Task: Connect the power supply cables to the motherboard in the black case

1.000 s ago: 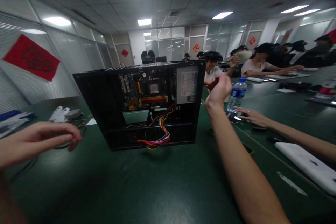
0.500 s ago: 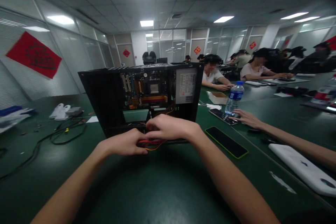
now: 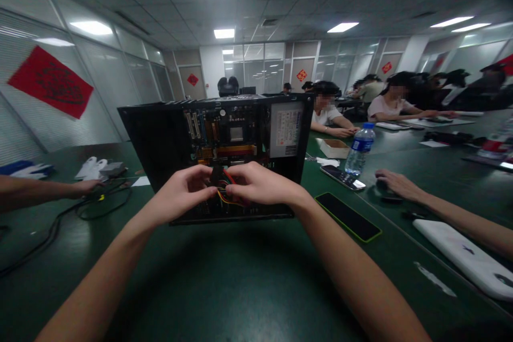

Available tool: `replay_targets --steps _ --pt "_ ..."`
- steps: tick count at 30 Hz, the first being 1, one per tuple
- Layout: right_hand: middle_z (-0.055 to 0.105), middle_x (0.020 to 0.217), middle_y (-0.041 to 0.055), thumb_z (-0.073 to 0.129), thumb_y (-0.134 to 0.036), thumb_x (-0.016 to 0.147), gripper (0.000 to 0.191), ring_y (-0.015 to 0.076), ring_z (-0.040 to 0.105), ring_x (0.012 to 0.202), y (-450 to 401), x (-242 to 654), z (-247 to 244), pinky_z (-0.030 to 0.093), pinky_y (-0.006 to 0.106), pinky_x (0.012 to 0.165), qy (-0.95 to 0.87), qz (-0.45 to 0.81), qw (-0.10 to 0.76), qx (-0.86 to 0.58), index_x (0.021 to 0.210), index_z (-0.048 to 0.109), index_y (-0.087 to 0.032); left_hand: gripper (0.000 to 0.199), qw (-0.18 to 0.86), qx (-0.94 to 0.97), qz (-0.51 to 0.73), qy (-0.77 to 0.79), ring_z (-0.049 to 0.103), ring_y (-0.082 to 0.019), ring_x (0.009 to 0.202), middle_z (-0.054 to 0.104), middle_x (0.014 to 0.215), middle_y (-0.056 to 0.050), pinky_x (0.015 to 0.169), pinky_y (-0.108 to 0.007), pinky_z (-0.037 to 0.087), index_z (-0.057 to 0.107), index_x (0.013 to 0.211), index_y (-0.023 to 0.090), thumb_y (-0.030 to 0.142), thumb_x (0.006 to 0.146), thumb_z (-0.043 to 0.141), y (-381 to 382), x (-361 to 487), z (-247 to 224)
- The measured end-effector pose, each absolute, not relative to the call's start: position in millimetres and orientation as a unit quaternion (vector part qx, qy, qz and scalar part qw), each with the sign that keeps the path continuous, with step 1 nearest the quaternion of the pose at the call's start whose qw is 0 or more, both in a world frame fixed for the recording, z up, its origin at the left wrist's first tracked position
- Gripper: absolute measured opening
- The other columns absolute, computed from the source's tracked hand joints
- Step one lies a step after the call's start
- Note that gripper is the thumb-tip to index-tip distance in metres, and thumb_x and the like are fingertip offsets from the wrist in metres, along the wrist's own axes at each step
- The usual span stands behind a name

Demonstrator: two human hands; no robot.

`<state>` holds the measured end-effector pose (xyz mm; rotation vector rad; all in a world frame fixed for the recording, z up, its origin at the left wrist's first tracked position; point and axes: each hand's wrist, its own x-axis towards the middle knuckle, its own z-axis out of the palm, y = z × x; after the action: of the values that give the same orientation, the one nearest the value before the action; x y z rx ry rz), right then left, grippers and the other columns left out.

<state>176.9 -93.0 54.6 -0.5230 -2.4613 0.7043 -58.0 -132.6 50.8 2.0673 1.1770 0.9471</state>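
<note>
An open black computer case (image 3: pixel 152 144) stands on the green table in front of me. Inside it are a motherboard (image 3: pixel 236 120) and, at the upper right, a silver power supply (image 3: pixel 285 129) with a label. My left hand (image 3: pixel 180 192) has its fingers and thumb closed on a black cable connector (image 3: pixel 217 175) before the lower part of the case. Red, yellow and black power cables (image 3: pixel 230 200) trail from the connector. My right hand (image 3: pixel 262 184) pinches these cables close behind the plug. Both hands hide part of the case's lower interior.
To the right lie a green-edged black phone (image 3: pixel 348 217), another phone (image 3: pixel 342 177), a water bottle (image 3: pixel 359 152) and a white device (image 3: pixel 460 254). Another person's hand (image 3: pixel 395 184) rests on a mouse. At left, another person's hand (image 3: pixel 86 187) reaches to black cables (image 3: pixel 60 219).
Both my hands have risen with the cables, and the black connector now shows between them. A person's hand has come in at left; the hand at right has moved from the phone to the mouse.
</note>
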Motion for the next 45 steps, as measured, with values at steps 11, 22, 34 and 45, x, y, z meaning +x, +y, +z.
replay_targets --steps 11,22,34,45 --pt "0.069 0.094 0.0048 0.064 -0.048 0.091 0.032 0.0124 0.069 0.069 -83 182 61 0.052 0.021 0.055 -0.715 0.518 0.439 -0.167 0.098 0.062 -0.016 0.037 0.152 0.737 0.538 0.379 0.074 -0.021 0.089 0.077 0.099 -0.008 0.083 -0.032 0.063 0.072 0.109 0.015 0.034 0.079 0.081 -135 -23 83" --pt "0.070 0.083 0.0036 0.072 -0.051 0.084 0.036 0.0123 0.066 0.071 -93 185 67 0.051 0.022 0.061 -0.710 0.514 0.452 -0.165 0.089 0.067 -0.016 0.033 0.088 0.747 0.555 0.356 0.073 -0.020 0.088 0.076 0.098 -0.006 0.085 -0.032 0.063 0.071 0.109 0.017 0.036 0.083 0.078 -139 -7 79" --pt "0.068 0.081 0.0033 0.072 -0.052 0.083 0.036 0.0119 0.065 0.072 -93 177 62 0.051 0.021 0.062 -0.690 0.521 0.473 -0.170 0.086 0.067 -0.016 0.030 0.037 0.744 0.562 0.358 0.074 -0.018 0.084 0.075 0.094 -0.005 0.083 -0.029 0.062 0.069 0.105 0.017 0.035 0.083 0.078 -133 -12 72" --pt "0.065 0.074 0.0008 0.071 -0.059 0.083 0.043 0.0113 0.060 0.065 -91 176 60 0.048 0.022 0.058 -0.715 0.492 0.465 -0.176 0.084 0.065 -0.016 0.031 -0.113 0.762 0.533 0.349 0.074 -0.017 0.085 0.077 0.102 -0.005 0.082 -0.027 0.061 0.070 0.109 0.018 0.037 0.085 0.076 -129 -16 64"
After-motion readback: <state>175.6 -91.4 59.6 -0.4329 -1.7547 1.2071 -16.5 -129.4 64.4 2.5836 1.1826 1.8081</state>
